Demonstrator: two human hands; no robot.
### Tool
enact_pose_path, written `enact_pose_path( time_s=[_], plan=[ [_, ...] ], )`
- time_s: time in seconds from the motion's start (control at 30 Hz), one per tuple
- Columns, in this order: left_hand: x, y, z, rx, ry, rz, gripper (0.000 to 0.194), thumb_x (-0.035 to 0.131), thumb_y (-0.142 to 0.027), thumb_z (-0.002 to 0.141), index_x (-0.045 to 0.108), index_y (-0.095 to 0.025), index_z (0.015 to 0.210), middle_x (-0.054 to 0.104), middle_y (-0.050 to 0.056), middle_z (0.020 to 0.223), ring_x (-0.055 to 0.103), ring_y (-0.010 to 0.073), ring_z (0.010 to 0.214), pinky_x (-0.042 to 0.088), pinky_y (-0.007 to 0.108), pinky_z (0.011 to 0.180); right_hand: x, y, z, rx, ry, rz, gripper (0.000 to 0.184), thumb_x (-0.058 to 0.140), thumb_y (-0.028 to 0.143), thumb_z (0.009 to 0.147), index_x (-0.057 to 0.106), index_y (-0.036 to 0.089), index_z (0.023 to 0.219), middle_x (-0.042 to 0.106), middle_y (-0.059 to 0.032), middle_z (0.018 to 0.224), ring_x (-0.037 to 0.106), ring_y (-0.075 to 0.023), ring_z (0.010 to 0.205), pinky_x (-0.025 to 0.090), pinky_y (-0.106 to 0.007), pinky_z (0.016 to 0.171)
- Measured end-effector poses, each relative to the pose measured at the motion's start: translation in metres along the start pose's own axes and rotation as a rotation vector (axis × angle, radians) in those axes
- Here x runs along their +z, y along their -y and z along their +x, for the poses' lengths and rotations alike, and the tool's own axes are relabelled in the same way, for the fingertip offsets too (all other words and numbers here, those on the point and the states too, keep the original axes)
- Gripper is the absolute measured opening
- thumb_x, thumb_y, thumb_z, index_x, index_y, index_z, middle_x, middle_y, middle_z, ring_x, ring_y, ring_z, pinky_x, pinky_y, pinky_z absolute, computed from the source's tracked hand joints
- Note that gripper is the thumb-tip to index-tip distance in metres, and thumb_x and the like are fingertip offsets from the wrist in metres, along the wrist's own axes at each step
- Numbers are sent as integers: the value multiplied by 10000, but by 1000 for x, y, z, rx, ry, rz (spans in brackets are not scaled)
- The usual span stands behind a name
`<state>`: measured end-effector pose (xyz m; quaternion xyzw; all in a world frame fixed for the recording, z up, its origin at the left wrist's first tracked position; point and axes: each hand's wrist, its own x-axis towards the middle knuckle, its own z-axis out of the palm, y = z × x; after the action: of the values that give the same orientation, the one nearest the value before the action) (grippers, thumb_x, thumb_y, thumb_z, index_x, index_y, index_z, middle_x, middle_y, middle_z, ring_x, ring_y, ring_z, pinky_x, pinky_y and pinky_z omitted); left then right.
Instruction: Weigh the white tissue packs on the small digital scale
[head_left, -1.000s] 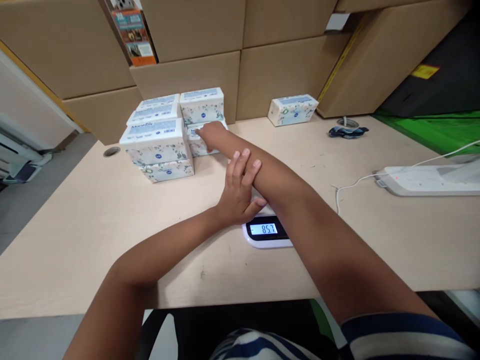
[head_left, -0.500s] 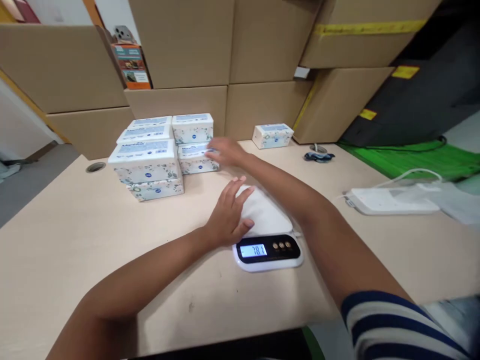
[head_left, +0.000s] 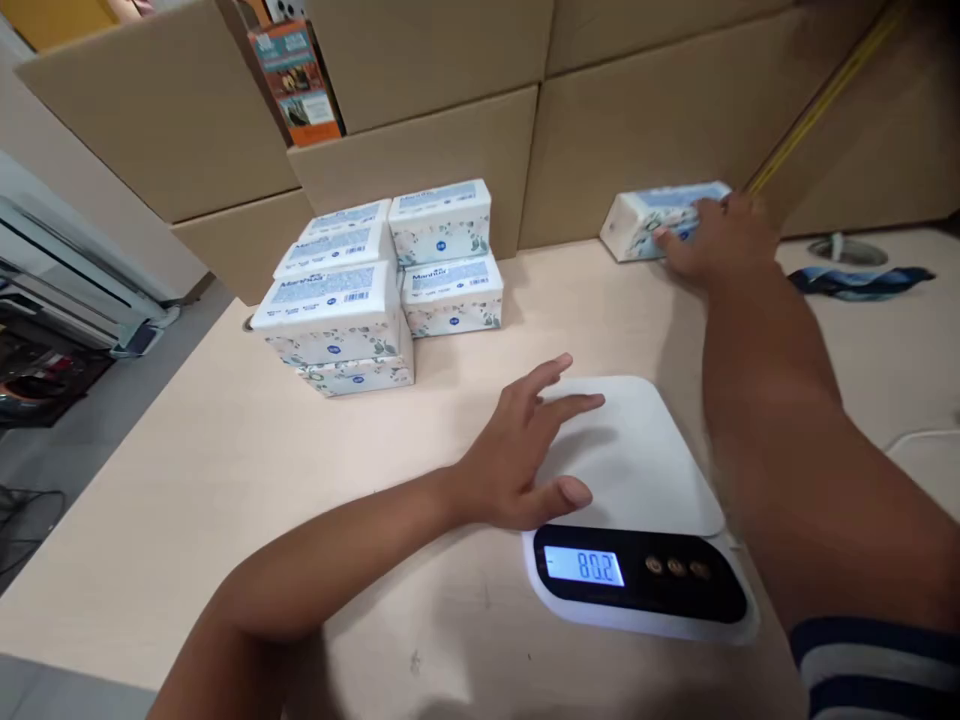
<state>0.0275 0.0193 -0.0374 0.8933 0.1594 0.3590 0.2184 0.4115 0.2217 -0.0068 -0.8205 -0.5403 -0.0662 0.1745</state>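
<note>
My left hand (head_left: 517, 450) hovers at or rests on the left edge of a white digital scale (head_left: 637, 455), fingers spread, holding nothing. The scale's lit display (head_left: 583, 566) reads about 80.2. At the back right, my right hand (head_left: 724, 240) grips a single tissue pack (head_left: 637, 222), thumb on its front face and fingers over its right end. That pack still sits on the table against the boxes. Left of the scale, several more white tissue packs with a floral print (head_left: 330, 310) stand stacked in two layers.
Cardboard boxes (head_left: 427, 150) wall off the table's back edge, with an orange and teal printed box (head_left: 296, 85) wedged among them. A dark blue cloth-like item (head_left: 862, 282) lies near a cable hole (head_left: 847, 250) at right. The wooden table (head_left: 187, 480) ends at the left above a grey floor.
My right hand has moved from the stacked packs to the single pack at back right. My left hand stays by the scale, fingers wider. The view has shifted; the reading went from 78.1 to 80.2.
</note>
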Motion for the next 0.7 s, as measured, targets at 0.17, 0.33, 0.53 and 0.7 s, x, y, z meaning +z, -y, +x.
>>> enact_pose_path(
  time_s=[0.17, 0.33, 0.53, 0.7],
  plan=[
    [-5, -5, 4, -56, 16, -24, 886, 284, -899, 1113, 375, -321, 1779, 208, 167, 1937, 280, 455, 1801, 429, 674, 1388, -4, -10, 13, -67, 43, -97, 939, 661, 744, 1098, 536, 93, 1764, 482, -384, 1783, 446, -515, 1685, 474, -672, 1220],
    [-5, -9, 4, -75, -24, -12, 838, 270, -855, 1146, 371, -314, 1778, 224, 176, 1925, 231, 450, 1823, 379, 694, 1414, -5, -8, 29, -47, 50, -192, 1030, 705, 812, 966, 649, 50, 1656, 472, -434, 1759, 487, -583, 1635, 527, -721, 1074],
    [-6, -14, 5, -175, -39, -1, 836, 173, -849, 1152, 378, -308, 1756, 225, 193, 1915, 191, 444, 1835, 294, 738, 1445, 9, -15, 43, -87, 72, -109, 949, 808, 579, 966, 605, 12, 1700, 412, -472, 1779, 368, -644, 1708, 441, -789, 1181],
    [-11, -6, 3, -278, -33, -41, 762, 190, -836, 1160, 420, -368, 1716, 259, 145, 1926, 170, 403, 1843, 258, 753, 1461, -5, 9, 26, 76, 173, -7, 1030, 887, 375, 1010, 368, 81, 1850, 142, -506, 1853, 233, -574, 1789, 487, -716, 1213]
  ],
)
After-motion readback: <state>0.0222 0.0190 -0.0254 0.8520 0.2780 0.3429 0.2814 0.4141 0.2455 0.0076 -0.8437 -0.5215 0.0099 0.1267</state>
